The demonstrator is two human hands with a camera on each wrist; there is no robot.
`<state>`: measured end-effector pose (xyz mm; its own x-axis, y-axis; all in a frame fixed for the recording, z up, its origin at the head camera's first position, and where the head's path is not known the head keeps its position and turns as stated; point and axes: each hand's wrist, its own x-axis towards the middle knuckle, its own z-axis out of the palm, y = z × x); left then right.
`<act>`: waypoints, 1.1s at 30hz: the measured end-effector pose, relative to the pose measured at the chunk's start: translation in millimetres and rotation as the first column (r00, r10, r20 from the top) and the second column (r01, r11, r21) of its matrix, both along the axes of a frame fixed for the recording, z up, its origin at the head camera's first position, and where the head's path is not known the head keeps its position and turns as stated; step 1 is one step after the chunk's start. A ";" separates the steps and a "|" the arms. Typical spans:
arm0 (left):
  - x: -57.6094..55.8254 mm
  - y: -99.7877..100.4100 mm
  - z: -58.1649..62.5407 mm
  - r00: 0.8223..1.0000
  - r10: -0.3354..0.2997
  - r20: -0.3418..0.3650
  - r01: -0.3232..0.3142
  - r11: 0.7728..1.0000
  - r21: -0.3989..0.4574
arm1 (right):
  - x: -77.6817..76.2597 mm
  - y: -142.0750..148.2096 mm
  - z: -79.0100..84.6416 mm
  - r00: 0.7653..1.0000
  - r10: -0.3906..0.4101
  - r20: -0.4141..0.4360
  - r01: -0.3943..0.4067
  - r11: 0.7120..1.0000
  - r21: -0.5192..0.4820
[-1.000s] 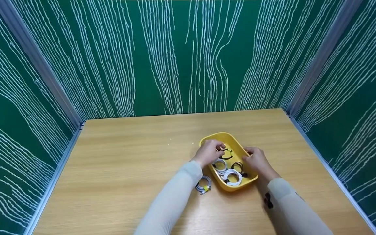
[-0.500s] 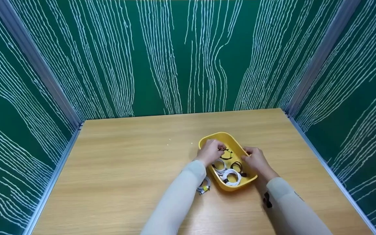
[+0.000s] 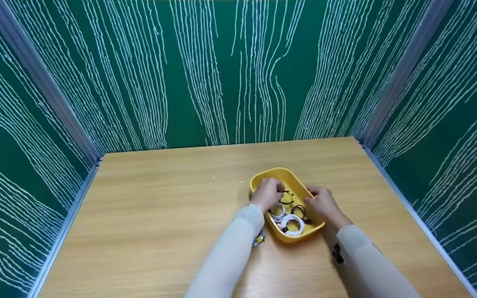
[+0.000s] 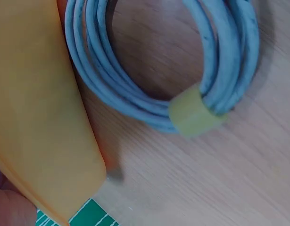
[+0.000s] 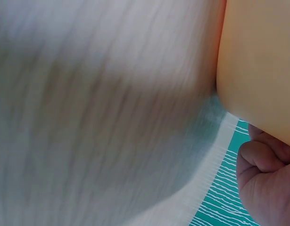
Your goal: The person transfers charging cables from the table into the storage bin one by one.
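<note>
A yellow plastic bin (image 3: 292, 239) stands at a slant on the table, with several coiled cables inside. My left hand (image 3: 266, 193) reaches over its left rim, and the fingers pinch a thin black coiled cable (image 3: 287, 203) near the far end. My right hand (image 3: 323, 203) grips the bin's right wall, thumb over the rim; in the right wrist view its curled fingers (image 5: 260, 155) lie against the outside. Toward the near end lie two white coiled cables and a dark coiled cable (image 3: 303, 212); the nearer white cable (image 3: 302, 225) has a black tie.
A grey coiled cable (image 4: 121, 99) with a yellow band (image 4: 194, 113) lies on the wooden table (image 3: 160, 215) left of the bin, partly under my left forearm in the head view. Green walls (image 3: 197, 124) with white streaks enclose the table behind and at both sides.
My left forearm has swung slightly right and now covers more of the grey cable. The left hand has dipped a little at the black cable; the right hand keeps its grip on the bin.
</note>
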<state>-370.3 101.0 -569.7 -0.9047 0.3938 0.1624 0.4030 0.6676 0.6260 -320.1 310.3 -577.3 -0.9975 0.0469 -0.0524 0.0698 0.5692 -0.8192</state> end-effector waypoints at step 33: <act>17.4 -2.9 27.0 0.984 -0.152 0.098 0.163 0.980 -0.113 | 0.7 1.1 -1.5 1.000 0.005 -0.017 -0.005 1.000 0.004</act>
